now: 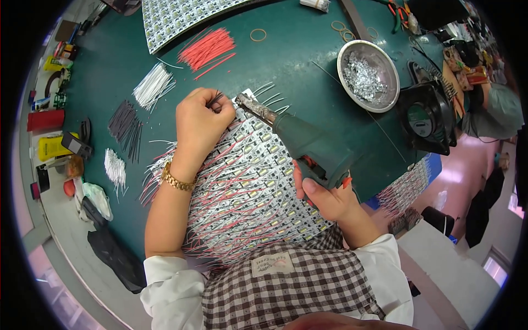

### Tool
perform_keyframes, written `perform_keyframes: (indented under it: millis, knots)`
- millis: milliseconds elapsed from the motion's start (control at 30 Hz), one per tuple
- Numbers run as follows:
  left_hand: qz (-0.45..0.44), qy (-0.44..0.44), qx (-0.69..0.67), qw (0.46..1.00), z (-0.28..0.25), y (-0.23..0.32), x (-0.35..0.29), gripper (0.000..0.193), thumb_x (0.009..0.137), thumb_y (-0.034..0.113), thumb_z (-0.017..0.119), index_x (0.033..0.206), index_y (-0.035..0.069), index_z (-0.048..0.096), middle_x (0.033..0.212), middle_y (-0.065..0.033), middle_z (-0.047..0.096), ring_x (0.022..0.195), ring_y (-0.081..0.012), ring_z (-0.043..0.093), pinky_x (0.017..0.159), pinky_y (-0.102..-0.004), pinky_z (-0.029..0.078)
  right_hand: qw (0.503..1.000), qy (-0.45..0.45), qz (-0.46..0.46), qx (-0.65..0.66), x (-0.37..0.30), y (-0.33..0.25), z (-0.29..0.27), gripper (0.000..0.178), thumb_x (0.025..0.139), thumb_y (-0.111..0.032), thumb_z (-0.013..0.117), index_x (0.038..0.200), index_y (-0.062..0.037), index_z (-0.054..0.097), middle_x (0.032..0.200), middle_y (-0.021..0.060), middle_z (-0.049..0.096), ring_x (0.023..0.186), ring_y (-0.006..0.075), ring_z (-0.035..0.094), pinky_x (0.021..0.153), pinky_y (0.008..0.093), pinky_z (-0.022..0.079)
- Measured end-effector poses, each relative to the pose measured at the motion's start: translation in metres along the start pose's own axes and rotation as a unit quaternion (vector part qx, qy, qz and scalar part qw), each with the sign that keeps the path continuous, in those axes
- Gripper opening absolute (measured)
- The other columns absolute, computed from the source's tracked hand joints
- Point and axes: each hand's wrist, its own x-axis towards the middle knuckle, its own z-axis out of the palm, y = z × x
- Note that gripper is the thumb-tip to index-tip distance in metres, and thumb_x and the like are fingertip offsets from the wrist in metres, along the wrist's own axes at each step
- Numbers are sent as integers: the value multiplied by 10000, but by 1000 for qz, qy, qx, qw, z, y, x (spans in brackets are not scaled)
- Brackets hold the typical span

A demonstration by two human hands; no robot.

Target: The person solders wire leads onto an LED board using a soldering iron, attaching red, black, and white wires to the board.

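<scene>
A large white circuit board panel (264, 190) with many small components lies in front of me, covered in rows of red and white wires. At its far left edge, my left hand (199, 124) is closed in a pinch on thin black wires (215, 99). My right hand (333, 202) grips a dark green soldering gun (308, 137) by its handle. The gun's thick, crusted metal tip (256, 108) points left, over the panel's far corner and close to my left fingertips. Whether the tip touches the board I cannot tell.
Bundles of red wires (206, 49), white wires (154, 86), black wires (126, 127) and short white wires (115, 169) lie left and beyond. A metal bowl (395, 82) of silvery scraps and a black fan (423, 118) stand right. Another panel (192, 19) lies at the far edge.
</scene>
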Motion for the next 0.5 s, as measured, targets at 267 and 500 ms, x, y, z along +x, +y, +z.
perform_keyframes:
  millis: [267,500]
  knots:
    - [2,-3,16,1000,-2,1,0,114,688,74,657,734,-30,649,692,-92,605,575,-155,566,566,-270,463,998,-54,7,-41,-3,1,-2,258,778,-32,600,1031,18,589,794,87,615,671,174,571,625,282,464]
    - [3,0,9,1000,0,2,-1,114,689,74,655,745,-25,657,706,-97,616,581,-156,577,569,-265,468,999,-20,-20,-30,-3,6,2,423,741,-42,620,1149,38,544,932,100,624,763,119,583,709,255,484]
